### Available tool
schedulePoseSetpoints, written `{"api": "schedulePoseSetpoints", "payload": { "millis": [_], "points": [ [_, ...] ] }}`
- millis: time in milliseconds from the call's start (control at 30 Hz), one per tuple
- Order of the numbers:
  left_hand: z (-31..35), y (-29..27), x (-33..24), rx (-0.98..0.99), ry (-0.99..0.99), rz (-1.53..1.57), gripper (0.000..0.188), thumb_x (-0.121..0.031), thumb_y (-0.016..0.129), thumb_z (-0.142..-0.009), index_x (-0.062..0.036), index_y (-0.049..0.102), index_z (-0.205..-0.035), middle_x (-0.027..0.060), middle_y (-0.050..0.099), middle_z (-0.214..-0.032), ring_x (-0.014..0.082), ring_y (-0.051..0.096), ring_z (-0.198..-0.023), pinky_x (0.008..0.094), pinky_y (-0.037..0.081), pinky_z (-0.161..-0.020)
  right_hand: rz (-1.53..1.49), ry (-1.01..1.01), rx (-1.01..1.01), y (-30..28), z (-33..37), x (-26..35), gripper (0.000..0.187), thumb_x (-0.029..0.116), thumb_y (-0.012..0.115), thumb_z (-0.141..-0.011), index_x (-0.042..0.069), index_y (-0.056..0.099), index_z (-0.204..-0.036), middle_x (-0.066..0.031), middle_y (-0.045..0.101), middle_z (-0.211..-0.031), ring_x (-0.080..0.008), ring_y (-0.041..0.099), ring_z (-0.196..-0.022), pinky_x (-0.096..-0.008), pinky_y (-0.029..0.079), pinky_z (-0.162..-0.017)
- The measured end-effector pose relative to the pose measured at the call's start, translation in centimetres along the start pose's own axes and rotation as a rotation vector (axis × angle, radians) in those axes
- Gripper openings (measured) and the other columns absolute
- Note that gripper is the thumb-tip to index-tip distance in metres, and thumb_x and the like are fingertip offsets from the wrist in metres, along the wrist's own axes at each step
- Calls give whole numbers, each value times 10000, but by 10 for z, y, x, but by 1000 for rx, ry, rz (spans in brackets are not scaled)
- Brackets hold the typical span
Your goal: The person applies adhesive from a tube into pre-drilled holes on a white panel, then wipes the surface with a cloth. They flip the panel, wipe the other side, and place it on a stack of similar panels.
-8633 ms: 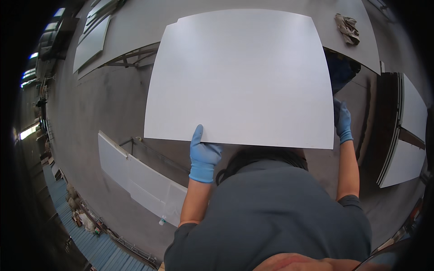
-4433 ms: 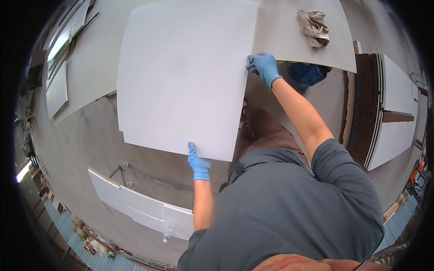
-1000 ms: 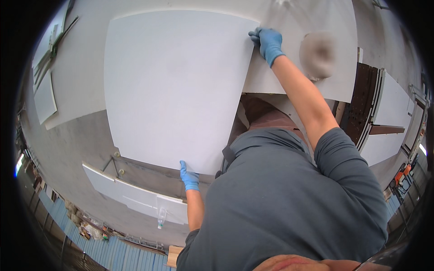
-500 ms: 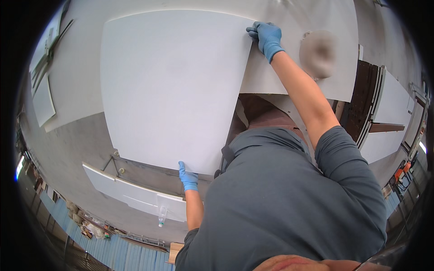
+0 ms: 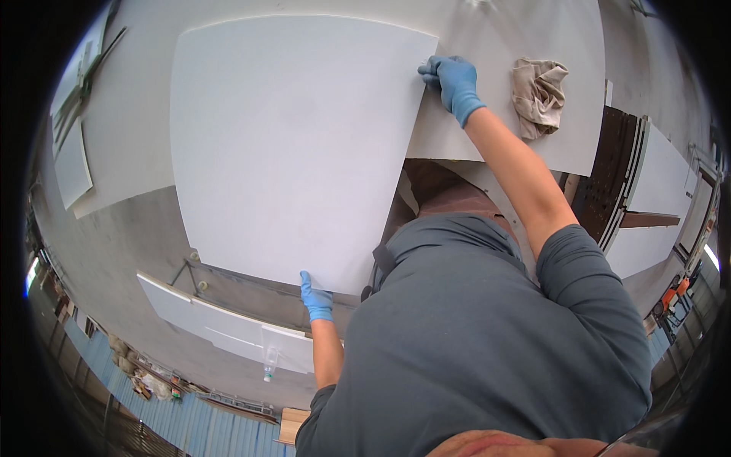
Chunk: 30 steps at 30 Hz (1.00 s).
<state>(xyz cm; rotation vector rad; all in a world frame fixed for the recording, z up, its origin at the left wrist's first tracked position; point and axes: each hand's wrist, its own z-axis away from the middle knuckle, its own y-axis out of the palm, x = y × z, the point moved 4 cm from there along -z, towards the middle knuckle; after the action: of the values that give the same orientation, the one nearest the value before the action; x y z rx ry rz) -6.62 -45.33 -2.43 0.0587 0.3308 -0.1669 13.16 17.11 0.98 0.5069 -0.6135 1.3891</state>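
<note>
A large white panel (image 5: 289, 152) spans the view in front of me, its near edge reaching past the table. My left hand (image 5: 317, 298), in a blue glove, grips that near edge, thumb on top and the other fingers hidden underneath. By the panel's right edge, close to its far corner, is my gloved right hand (image 5: 454, 82). Its fingers are pinched together; a small whitish bit shows at their tips, too small to name. A crumpled beige cloth (image 5: 539, 97) lies on the white work surface (image 5: 487, 137) to the right of that hand.
A narrow white board (image 5: 205, 316) rests on a metal frame at lower left, with a clear bottle (image 5: 269, 364) beside it. Dark brown slats (image 5: 609, 171) and more white panels (image 5: 653, 179) stand at right. Smaller white offcuts (image 5: 72, 167) lie at far left.
My right hand has come slightly nearer along the panel's right edge. The cloth, blurred by motion before, now lies still and sharp. My left hand keeps its place.
</note>
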Motion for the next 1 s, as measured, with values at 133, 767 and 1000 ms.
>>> {"api": "schedulePoseSetpoints", "payload": {
  "millis": [133,767,1000],
  "points": [
    [1,0,0,-6,-10,14,617,-499,663,-969,-88,550,-1415,105,599,-1388,305,570,-1257,484,468,-1073,72,100,-41,-3,11,-13,119,1,587,-924,-34,539,-1027,-187,718,-867,-168,646,-573,-276,505,-522],
    [-3,-2,0,16,-11,-45,719,-583,664,-933,-101,522,-1448,112,563,-1447,328,530,-1303,522,430,-1101,100,55,13,-3,31,-20,165,27,599,-889,-39,558,-1034,-180,730,-851,-165,646,-565,-292,512,-523],
    [-1,-4,0,-15,-15,-59,712,-585,662,-936,-106,525,-1445,108,563,-1447,322,529,-1303,517,430,-1102,225,49,70,-2,42,-39,197,58,601,-871,-89,581,-1000,-203,745,-867,-173,678,-605,-305,578,-575]
  ]
}}
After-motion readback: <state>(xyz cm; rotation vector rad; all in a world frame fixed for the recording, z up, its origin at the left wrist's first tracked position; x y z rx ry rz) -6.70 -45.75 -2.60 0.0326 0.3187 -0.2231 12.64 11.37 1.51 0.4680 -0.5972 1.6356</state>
